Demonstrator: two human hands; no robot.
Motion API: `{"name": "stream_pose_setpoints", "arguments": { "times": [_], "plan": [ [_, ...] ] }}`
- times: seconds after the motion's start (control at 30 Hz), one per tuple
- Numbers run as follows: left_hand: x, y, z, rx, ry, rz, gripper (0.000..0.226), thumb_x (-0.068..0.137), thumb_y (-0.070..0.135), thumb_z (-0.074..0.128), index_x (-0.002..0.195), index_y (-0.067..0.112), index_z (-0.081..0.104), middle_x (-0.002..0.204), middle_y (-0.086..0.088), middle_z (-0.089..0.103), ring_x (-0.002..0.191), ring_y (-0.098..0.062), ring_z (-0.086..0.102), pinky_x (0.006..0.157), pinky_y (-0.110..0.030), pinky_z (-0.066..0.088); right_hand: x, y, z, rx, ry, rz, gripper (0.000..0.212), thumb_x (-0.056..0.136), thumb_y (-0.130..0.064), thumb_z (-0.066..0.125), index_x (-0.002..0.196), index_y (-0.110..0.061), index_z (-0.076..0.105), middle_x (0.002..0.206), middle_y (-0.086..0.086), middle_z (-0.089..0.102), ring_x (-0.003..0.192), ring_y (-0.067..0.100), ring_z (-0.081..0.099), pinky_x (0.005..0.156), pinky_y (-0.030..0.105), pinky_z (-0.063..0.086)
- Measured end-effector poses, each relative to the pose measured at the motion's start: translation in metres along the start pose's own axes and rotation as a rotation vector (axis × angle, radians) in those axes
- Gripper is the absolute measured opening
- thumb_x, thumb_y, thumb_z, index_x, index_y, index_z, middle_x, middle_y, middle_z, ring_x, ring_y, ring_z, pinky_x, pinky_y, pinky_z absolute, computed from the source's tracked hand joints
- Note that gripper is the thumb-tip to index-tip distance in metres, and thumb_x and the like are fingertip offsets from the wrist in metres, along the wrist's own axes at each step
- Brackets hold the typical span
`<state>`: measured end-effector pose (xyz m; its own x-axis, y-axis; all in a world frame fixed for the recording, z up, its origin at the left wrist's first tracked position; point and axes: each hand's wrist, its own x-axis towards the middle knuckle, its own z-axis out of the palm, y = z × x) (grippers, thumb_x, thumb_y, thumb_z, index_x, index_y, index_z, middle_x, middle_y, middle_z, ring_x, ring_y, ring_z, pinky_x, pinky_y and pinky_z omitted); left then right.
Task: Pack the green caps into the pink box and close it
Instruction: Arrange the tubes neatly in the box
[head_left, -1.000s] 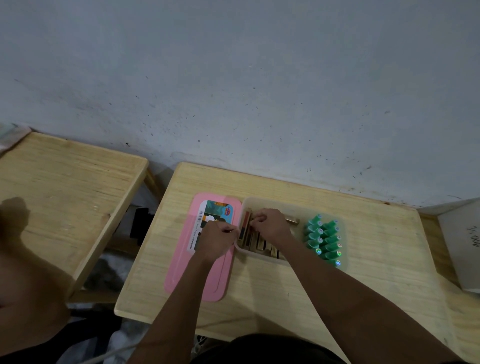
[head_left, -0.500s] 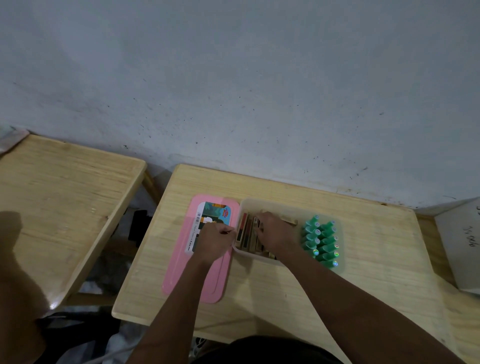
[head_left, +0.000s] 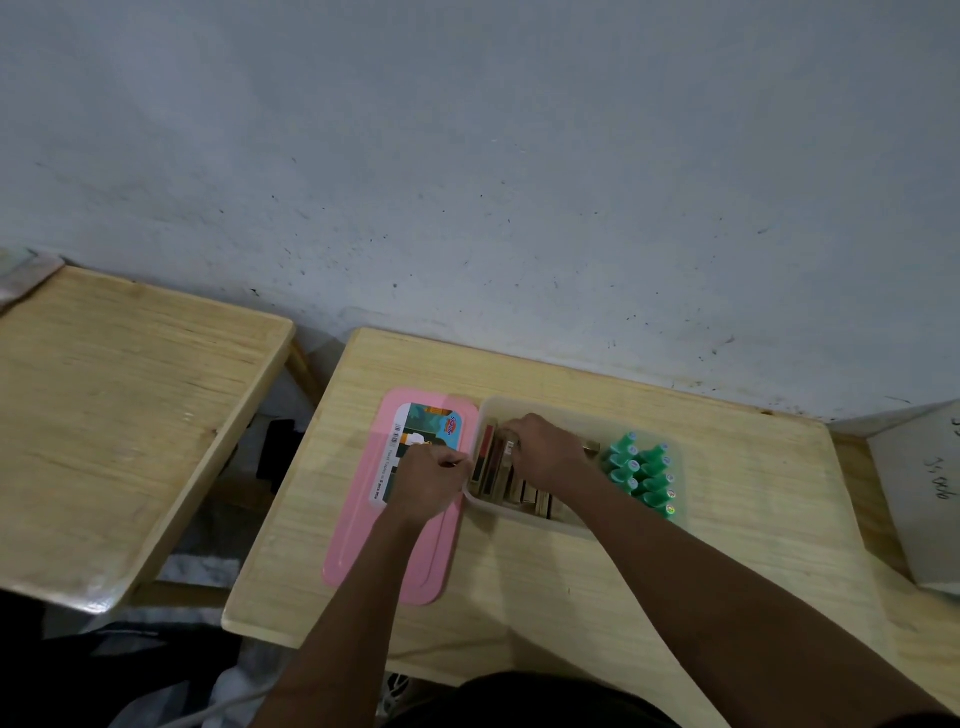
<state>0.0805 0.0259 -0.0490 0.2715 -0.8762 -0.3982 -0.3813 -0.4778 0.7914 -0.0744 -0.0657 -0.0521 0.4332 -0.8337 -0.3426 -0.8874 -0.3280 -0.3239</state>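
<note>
Grey plaster wall (head_left: 467, 182), scuffed and speckled, fills the upper half of the view. Below it stand two pale wooden tables: one off to the left (head_left: 114, 415) and the work table (head_left: 753, 519) in the middle. At the far right edge sits a grey cardboard box (head_left: 919, 493) with handwriting on its side.

On the work table lies a flat pink plastic lid (head_left: 363, 540) with rounded corners and a printed paper label (head_left: 421, 431) at its far end. Just beside it, to the right, sits a translucent rectangular plastic box (head_left: 524, 512), open on top. Its left part holds a row of brown and gold slim packs (head_left: 493, 467) standing on edge; its right part holds the green plastic caps (head_left: 641, 473), upright in two rows and packed close together.

The left hand (head_left: 426, 483) is curled into a fist over the lid, fingers pressed on the near left rim of the box. The right hand (head_left: 545, 452) reaches into the box with its fingers bent down among the packs; whether it pinches one I cannot tell.
</note>
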Motion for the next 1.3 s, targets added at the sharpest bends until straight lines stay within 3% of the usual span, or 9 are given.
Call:
{"name": "stream_pose_setpoints", "arguments": {
  "times": [0.17, 0.3, 0.47, 0.6, 0.77, 0.83, 0.97, 1.13, 1.3],
  "plan": [
    [0.004, -0.003, 0.000, 0.003, -0.005, 0.003, 0.015, 0.087, 0.021, 0.063, 0.093, 0.013, 0.074, 0.085, -0.004, 0.069, 0.082, -0.017, 0.066, 0.064, -0.020, 0.046, 0.000, 0.014, -0.009, 0.085, -0.091, 0.018, 0.047, 0.094, -0.019, 0.048, 0.141, -0.014, 0.046, 0.138, 0.011, 0.044, 0.119, 0.029, 0.052, 0.099, 0.042, 0.046],
    [0.004, -0.004, 0.002, 0.022, 0.005, 0.001, 0.016, 0.087, 0.023, 0.063, 0.095, 0.013, 0.073, 0.088, -0.004, 0.070, 0.081, -0.016, 0.067, 0.060, -0.018, 0.046, -0.002, 0.028, -0.021, 0.087, -0.189, -0.023, 0.022, 0.092, -0.015, 0.053, 0.106, -0.002, 0.064, 0.108, 0.016, 0.062, 0.097, 0.031, 0.058, 0.087, 0.043, 0.050],
    [0.004, -0.004, 0.002, 0.042, 0.014, 0.020, 0.016, 0.088, 0.022, 0.062, 0.095, 0.013, 0.073, 0.087, -0.004, 0.070, 0.079, -0.014, 0.066, 0.061, -0.019, 0.047, -0.011, 0.035, -0.036, 0.037, -0.199, -0.120, 0.028, 0.089, -0.014, 0.062, 0.116, -0.008, 0.068, 0.102, 0.003, 0.061, 0.087, 0.016, 0.055, 0.075, 0.026, 0.041],
    [0.003, -0.002, 0.001, 0.081, 0.019, 0.053, 0.017, 0.088, 0.020, 0.061, 0.095, 0.011, 0.074, 0.081, 0.000, 0.067, 0.069, -0.008, 0.059, 0.057, -0.017, 0.042, -0.014, 0.042, -0.041, 0.042, -0.202, -0.173, 0.024, 0.085, -0.021, 0.071, 0.108, -0.013, 0.072, 0.083, -0.012, 0.049, 0.081, 0.012, 0.049, 0.074, 0.031, 0.041],
    [0.004, -0.004, 0.001, 0.087, 0.016, 0.049, 0.017, 0.088, 0.022, 0.061, 0.094, 0.012, 0.073, 0.083, -0.001, 0.067, 0.077, -0.014, 0.061, 0.063, -0.021, 0.047, -0.020, 0.051, -0.051, 0.247, -0.237, -0.156, 0.027, 0.089, -0.041, 0.065, 0.101, -0.019, 0.073, 0.086, -0.002, 0.065, 0.077, 0.016, 0.058, 0.069, 0.033, 0.044],
    [0.005, -0.004, 0.002, 0.094, 0.023, 0.048, 0.017, 0.088, 0.022, 0.061, 0.094, 0.012, 0.073, 0.084, -0.001, 0.067, 0.082, -0.016, 0.063, 0.071, -0.026, 0.052, -0.022, 0.050, -0.051, 0.321, -0.236, -0.132, 0.024, 0.092, -0.041, 0.061, 0.095, -0.022, 0.074, 0.079, 0.000, 0.065, 0.066, 0.011, 0.052, 0.062, 0.028, 0.039],
    [0.004, -0.002, 0.002, 0.103, 0.031, 0.057, 0.018, 0.088, 0.021, 0.061, 0.096, 0.009, 0.073, 0.085, 0.000, 0.066, 0.084, -0.016, 0.063, 0.077, -0.028, 0.053, -0.024, 0.045, -0.045, 0.523, -0.201, -0.026, 0.014, 0.092, -0.033, 0.063, 0.080, -0.028, 0.068, 0.079, 0.000, 0.067, 0.069, 0.011, 0.058, 0.066, 0.025, 0.045],
    [0.004, -0.001, 0.002, 0.081, 0.031, 0.053, 0.016, 0.088, 0.020, 0.061, 0.092, 0.010, 0.073, 0.082, -0.001, 0.066, 0.081, -0.016, 0.063, 0.073, -0.027, 0.051, -0.022, 0.046, -0.032, 0.687, -0.132, 0.048, 0.011, 0.093, -0.026, 0.062, 0.094, -0.018, 0.070, 0.087, 0.004, 0.068, 0.073, 0.014, 0.059, 0.062, 0.024, 0.045],
    [0.005, -0.002, 0.002, 0.074, 0.023, 0.051, 0.015, 0.087, 0.020, 0.062, 0.091, 0.012, 0.074, 0.080, 0.000, 0.066, 0.080, -0.015, 0.062, 0.073, -0.025, 0.050, -0.021, 0.050, -0.028, 0.723, -0.082, 0.090, 0.031, 0.094, -0.036, 0.059, 0.100, -0.009, 0.072, 0.084, 0.008, 0.067, 0.064, 0.010, 0.057, 0.060, 0.024, 0.044]
  ]
}}
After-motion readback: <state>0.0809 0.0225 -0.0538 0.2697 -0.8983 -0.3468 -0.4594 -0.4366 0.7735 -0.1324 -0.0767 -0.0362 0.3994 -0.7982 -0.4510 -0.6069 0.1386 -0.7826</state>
